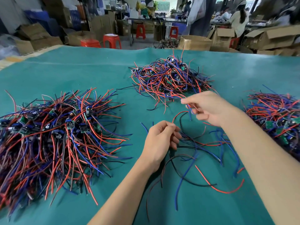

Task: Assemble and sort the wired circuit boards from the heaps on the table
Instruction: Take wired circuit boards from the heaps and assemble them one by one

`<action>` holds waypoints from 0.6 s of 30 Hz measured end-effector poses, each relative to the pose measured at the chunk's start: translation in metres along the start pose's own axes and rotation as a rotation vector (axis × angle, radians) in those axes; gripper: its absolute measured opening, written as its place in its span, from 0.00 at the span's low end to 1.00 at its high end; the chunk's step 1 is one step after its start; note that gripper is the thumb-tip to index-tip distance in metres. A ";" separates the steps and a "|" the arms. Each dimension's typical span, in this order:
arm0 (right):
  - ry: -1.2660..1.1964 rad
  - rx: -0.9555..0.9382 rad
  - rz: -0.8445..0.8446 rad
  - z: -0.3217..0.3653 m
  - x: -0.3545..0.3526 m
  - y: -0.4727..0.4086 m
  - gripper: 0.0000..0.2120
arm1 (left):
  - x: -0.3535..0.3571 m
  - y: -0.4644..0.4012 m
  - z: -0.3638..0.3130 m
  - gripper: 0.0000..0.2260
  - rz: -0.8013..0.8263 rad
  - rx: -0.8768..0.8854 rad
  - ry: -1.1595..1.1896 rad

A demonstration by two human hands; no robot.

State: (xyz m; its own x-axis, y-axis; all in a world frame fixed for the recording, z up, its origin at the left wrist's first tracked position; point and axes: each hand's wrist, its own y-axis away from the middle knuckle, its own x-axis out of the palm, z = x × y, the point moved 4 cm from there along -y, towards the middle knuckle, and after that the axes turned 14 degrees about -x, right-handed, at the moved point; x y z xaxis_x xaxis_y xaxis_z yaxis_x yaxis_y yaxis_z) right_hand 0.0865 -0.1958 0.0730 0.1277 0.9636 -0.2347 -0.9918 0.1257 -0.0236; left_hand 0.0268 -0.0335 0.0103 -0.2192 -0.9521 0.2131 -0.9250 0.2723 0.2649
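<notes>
Three heaps of small circuit boards with red, blue and black wires lie on the green table cover (81, 75): a large left heap (53, 135), a far middle heap (168, 77) and a right heap (276, 117). My left hand (160, 140) is closed on a bundle of wires (191, 143) that fans out over the cover below it. My right hand (209, 108) pinches wire ends (190, 109) at the near edge of the middle heap. A red wire arcs between the two hands. Any board inside my left hand is hidden.
Loose red, blue and black wires (211, 184) sprawl between my forearms. Beyond the table's far edge stand red stools (112, 40), cardboard boxes (194, 43) and people at benches in the background.
</notes>
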 end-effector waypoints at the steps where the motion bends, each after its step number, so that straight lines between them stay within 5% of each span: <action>1: -0.064 -0.024 0.009 0.001 -0.004 0.017 0.08 | 0.000 0.000 0.000 0.10 0.001 0.000 0.013; 8: -0.109 -0.123 0.168 -0.029 0.014 0.116 0.05 | 0.004 0.001 0.002 0.11 0.094 -0.015 0.022; 18: 0.049 -0.179 0.505 -0.038 0.024 0.123 0.11 | 0.001 -0.002 0.008 0.06 0.091 -0.029 0.017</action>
State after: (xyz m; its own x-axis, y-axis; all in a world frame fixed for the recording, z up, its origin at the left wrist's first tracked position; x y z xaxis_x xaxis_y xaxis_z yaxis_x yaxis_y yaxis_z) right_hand -0.0327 -0.1665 0.0273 -0.3613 0.8813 -0.3044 -0.9161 -0.3964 -0.0603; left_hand 0.0264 -0.0366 0.0027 -0.2967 -0.9208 0.2531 -0.8920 0.3619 0.2708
